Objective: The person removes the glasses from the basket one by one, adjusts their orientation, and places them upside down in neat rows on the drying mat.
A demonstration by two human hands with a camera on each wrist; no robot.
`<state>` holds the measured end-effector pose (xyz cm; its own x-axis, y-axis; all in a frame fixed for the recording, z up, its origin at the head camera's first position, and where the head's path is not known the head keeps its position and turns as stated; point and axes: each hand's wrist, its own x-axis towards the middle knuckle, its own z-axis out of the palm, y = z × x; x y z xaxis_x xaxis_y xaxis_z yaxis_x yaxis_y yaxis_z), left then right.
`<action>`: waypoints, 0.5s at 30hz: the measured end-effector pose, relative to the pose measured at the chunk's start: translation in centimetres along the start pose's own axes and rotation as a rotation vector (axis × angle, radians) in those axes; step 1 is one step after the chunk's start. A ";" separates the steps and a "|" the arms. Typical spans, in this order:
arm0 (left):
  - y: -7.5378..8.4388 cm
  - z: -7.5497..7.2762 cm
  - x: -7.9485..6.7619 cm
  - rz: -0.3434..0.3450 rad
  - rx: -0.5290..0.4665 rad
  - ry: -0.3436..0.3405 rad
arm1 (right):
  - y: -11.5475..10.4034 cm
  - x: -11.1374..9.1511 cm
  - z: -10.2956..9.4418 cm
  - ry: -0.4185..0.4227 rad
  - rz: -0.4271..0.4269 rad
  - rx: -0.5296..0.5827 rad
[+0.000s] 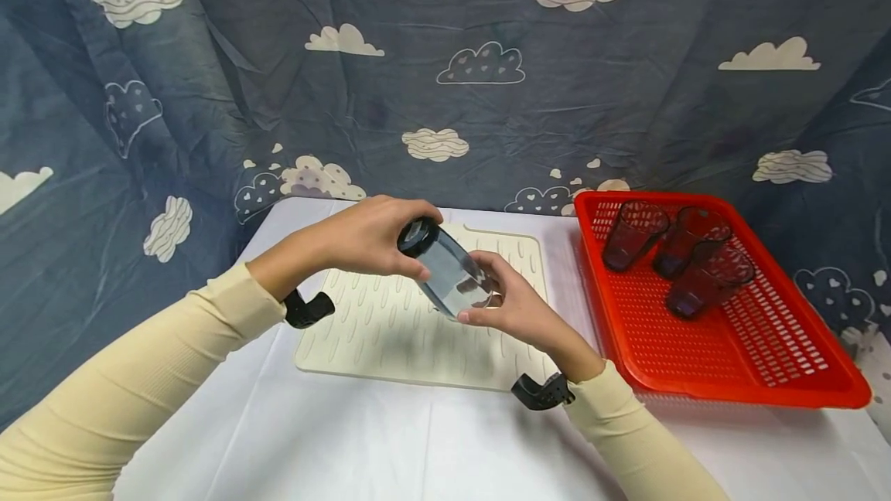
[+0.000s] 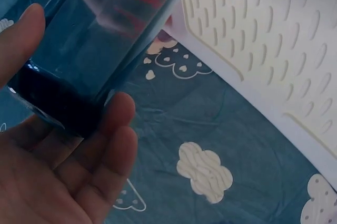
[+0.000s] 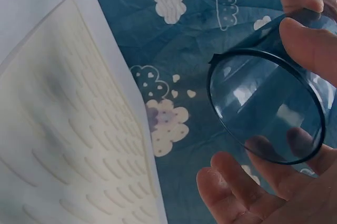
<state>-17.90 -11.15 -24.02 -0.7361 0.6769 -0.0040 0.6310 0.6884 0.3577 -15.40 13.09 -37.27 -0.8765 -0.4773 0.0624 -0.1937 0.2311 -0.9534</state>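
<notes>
The glass [image 1: 448,273] is slanting above the mat [image 1: 376,339], base towards 10 o'clock; the left hand [image 1: 379,234] is gripping that end, the right hand [image 1: 518,304] pinching the rim end at 4 o'clock. Smooth walls could be sliding free if either grip loosens. The bench [image 1: 334,439] is showing white; a red basket [image 1: 675,354] is sitting at 3 o'clock, a cloud-print curtain [image 1: 418,99] hanging at 12.
</notes>
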 end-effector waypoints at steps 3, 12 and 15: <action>0.1 -0.5 -0.1 0.026 0.023 -0.009 | -0.1 0.0 0.0 0.003 -0.002 -0.005; -1.0 -1.7 -0.7 -0.022 0.105 -0.036 | 0.5 -0.3 -0.4 0.064 -0.005 -0.060; -1.8 -2.3 -0.9 -0.059 0.122 -0.030 | 0.9 -0.4 -0.5 0.069 0.001 -0.077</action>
<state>-18.97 -13.63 -22.52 -0.7667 0.6401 -0.0499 0.6130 0.7528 0.2398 -15.50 13.91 -37.94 -0.9046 -0.4178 0.0842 -0.2238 0.2976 -0.9281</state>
